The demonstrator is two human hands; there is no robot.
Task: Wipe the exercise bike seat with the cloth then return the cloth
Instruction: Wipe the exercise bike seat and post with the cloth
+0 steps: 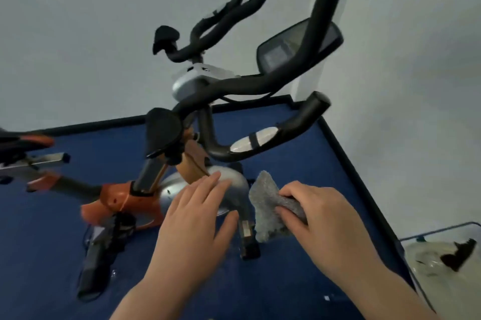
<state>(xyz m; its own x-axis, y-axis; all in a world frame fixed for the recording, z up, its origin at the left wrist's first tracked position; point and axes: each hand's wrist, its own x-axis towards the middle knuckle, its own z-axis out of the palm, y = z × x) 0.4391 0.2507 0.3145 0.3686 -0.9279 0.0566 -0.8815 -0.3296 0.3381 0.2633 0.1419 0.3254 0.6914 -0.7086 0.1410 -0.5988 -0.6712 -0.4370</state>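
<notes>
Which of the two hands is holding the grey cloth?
The right hand: its fingers pinch the grey cloth. The left hand is open and flat and holds nothing.

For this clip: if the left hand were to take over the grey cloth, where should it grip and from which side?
Probably the loose upper flap of the grey cloth, approached from the left. The right hand pinches the cloth's right edge, so the flap fans out free toward the open left hand, which hovers just beside it. The lower corner hangs close to a pedal, leaving less room there.
</notes>
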